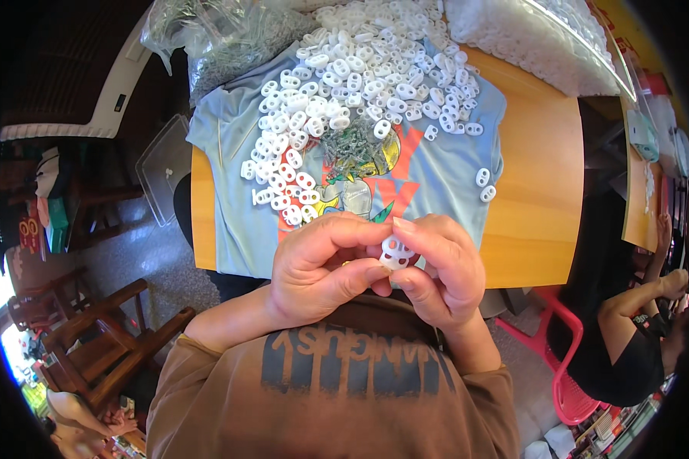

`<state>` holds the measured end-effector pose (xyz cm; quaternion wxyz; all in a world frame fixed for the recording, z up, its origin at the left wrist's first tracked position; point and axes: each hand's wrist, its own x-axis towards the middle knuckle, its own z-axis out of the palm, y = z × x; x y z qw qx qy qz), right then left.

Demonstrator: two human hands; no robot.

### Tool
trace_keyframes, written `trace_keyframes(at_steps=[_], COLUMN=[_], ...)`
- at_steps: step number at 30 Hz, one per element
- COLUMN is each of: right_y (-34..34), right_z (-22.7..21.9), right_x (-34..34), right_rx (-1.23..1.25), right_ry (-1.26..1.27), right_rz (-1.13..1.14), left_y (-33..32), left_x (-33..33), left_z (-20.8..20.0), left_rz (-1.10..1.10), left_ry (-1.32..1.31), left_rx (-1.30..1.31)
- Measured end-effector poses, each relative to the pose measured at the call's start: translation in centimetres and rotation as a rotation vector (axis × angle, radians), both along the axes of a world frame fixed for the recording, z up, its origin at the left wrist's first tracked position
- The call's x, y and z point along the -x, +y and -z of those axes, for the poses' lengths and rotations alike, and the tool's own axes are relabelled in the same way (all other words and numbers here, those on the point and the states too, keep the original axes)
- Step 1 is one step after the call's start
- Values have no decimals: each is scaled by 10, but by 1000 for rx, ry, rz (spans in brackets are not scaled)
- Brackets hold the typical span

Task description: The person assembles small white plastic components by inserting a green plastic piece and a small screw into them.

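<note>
Close to my chest, at the table's near edge, a small white plastic cord lock with holes (396, 253) is pinched between my fingertips. My left hand (314, 268) grips its left side with thumb and forefinger. On the other side, my right hand (448, 268) closes its thumb and forefinger on the same piece. Whether anything else sits inside the fingers is hidden. Beyond my hands lies a small heap of thin metal springs (352, 149). Around and behind it spreads a big pile of loose white two-hole cord lock pieces (375, 69).
A blue printed shirt (230, 183) covers part of the wooden table (536, 191). A clear bag of metal parts (245, 38) stands far left, a bag of white pieces (520, 38) far right. Nearby are a pink chair (563, 367), a wooden chair (107, 344) and a seated person (620, 336).
</note>
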<state>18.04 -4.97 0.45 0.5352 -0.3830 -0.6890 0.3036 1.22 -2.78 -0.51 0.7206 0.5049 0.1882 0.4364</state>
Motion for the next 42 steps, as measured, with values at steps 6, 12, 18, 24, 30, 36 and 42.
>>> trace_keyframes(at_steps=[6, 12, 18, 24, 30, 36, 42], right_y=[0, -1, 1, 3, 2, 0, 1], right_z=[6, 8, 12, 18, 21, 22, 24], right_x=[3, 8, 14, 17, 18, 18, 22], right_rx=[-57, -22, -46, -36, -18, -3, -42], right_ry=[4, 39, 126, 158, 197, 196, 224], right_rz=[24, 47, -7, -10, -9, -54, -61], left_y=[-4, -6, -9, -11, -10, -12, -14], left_x=[-6, -7, -7, -10, -10, -12, -11], left_z=[2, 8, 10, 14, 15, 12, 10], left_rz=[-52, -60, -102, -139, -112, -120, -114], left_ry=[-68, -90, -103, -141, -168, -179, -158], left_rx=[12, -8, -54, -10, 16, 31, 31])
